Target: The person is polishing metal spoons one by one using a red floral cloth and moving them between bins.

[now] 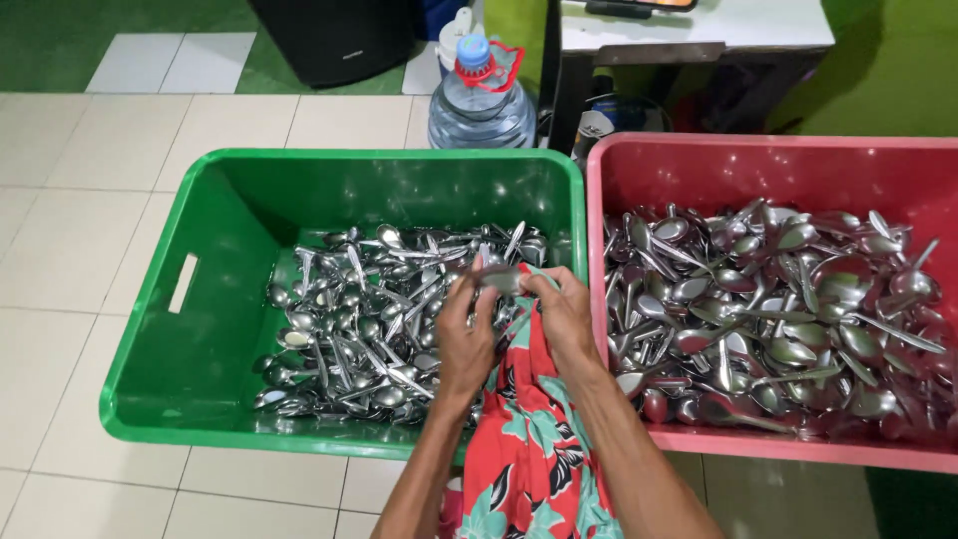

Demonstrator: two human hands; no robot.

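a metal spoon (499,278) is clamped between the left hand (465,341) and right hand (565,317), both closed on it with a red floral cloth (529,429), over the green bin (160,369) at its 3 o'clock edge. it is judged light, stiff and slippery; best gripped at the handle through the soft cloth.

Green crate (215,299), pink crate (758,165), red floral cloth (529,449), silver spoons (369,319)

Clear plastic water bottle (481,108), blue cap, red carry ring, on floor behind green crate. Dark flat screen device (639,6) w/ orange edge at top, on white bench. No labels/signs legible elsewhere.
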